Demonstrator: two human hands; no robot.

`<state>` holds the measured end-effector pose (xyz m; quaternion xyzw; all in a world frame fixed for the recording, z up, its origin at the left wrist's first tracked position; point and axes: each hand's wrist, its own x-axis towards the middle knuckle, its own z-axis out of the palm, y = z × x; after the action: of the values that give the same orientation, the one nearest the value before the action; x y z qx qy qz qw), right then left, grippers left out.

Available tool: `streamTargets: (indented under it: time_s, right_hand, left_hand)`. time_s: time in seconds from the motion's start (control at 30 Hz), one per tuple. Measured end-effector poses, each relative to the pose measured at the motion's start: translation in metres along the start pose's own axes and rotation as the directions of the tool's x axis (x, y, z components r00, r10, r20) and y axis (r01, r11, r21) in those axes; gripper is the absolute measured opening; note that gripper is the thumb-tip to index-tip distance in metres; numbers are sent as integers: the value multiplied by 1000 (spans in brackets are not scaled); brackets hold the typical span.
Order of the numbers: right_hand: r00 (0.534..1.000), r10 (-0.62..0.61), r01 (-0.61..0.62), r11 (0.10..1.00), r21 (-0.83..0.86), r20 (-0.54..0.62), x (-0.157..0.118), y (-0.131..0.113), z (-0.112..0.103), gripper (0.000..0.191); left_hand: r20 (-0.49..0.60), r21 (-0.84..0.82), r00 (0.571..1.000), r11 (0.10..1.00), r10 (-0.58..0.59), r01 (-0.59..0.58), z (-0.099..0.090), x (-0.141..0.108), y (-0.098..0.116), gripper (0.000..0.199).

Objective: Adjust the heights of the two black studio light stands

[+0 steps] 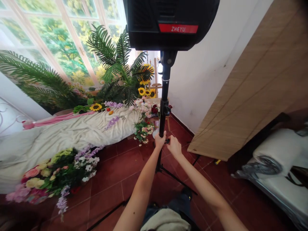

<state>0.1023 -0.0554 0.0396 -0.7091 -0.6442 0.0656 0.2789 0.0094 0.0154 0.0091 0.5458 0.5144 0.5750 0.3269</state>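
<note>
A black light stand [164, 91] rises in front of me, carrying a black studio light [172, 14] with a red label. My left hand [160, 140] is wrapped round the stand's pole, low down. Just to the right of it, my right hand [174, 146] closes its fingers on a small black knob [167, 141] at the side of the pole. The fingers partly cover the knob. Below my hands, the stand's legs [176, 180] spread over the red tiled floor.
To the left, a cream cloth [72, 131] covers a long low surface with artificial flowers [43, 178] beside it. Palm leaves [122, 61] and sunflowers [146, 93] stand behind. At right are a wooden panel [240, 83] and a white upholstered seat [276, 154].
</note>
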Motion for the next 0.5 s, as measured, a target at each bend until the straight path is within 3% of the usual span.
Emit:
streamTargets:
  time_s: [0.2, 0.37, 0.43, 0.5]
  right_hand:
    - [997, 43, -38, 996, -80, 62, 7, -12, -5, 17]
    - [993, 37, -32, 998, -50, 114, 24, -6, -8, 7]
    - [977, 39, -54, 996, 66, 210, 37, 0, -12, 7]
    - [907, 59, -170, 957, 235, 417, 52, 5, -17, 13]
  left_hand:
    - [3, -27, 1000, 1000, 3, -3, -1, 0, -1, 43]
    - [-8, -22, 1000, 1000, -7, 7, 1, 1, -3, 43]
    - [5, -22, 1000, 1000, -9, 9, 0, 1, -3, 43]
    - [20, -21, 1000, 1000, -3, 4, -2, 1, -3, 42]
